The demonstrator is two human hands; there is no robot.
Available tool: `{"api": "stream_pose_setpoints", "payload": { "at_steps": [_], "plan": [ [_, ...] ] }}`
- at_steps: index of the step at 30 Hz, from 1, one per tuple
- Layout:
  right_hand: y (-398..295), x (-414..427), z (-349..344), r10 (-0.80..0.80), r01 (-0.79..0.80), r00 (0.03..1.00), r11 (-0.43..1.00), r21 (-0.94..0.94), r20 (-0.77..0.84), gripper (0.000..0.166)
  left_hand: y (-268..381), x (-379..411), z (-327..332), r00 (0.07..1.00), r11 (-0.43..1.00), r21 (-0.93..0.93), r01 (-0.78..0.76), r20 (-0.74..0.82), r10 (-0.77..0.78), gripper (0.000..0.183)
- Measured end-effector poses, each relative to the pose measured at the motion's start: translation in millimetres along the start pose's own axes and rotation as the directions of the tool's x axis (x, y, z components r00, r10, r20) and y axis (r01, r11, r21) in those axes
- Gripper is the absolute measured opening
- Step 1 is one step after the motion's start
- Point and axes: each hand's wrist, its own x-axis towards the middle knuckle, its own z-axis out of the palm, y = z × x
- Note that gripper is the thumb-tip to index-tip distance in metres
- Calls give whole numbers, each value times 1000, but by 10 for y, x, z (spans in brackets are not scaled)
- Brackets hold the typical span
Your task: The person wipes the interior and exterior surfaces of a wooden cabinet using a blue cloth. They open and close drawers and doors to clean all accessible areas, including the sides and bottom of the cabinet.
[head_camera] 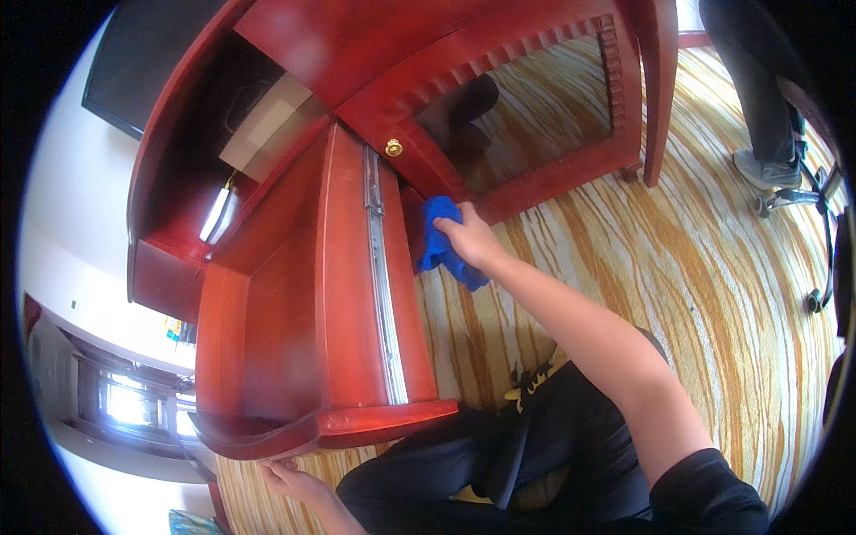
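Observation:
My right hand [476,239] grips a crumpled blue cloth [441,251] just right of the pulled-out drawer, near the lower front of a red wooden cabinet [374,107]. The long drawer [281,334] stretches out towards me, its inside bare. Along its right side runs a metal drawer slide [384,294]. Down at the curved drawer front [388,421] is my left hand [286,477], its fingertips at the lower edge; whether they grip it is hard to see. A cabinet door with a dark glass panel [528,114] and a brass knob [394,147] sits right of the drawer.
Inside the open shelf are a cardboard box [267,127] and a white object [218,215]. A dark screen [144,60] hangs at upper left. Another person's leg and shoe [769,168] stand at right beside a wheeled chair base [812,214]. Striped carpet [602,267] covers the floor.

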Motion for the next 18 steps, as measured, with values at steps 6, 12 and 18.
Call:
{"api": "stream_pose_setpoints", "payload": {
  "at_steps": [6,12,18],
  "plan": [
    [-397,-89,-3,-521,524,852,845,-106,49,49,-54,36,-160,995,994,93,-52,87,44,22],
    [-476,223,245,-517,515,856,846,137,-22,47,-78,20,-160,998,996,87,-7,59,2,18],
    [-439,302,406,-499,498,866,861,101,-20,48,-19,-42,-94,1000,1000,24,-9,13,9,33]
  ]
}}
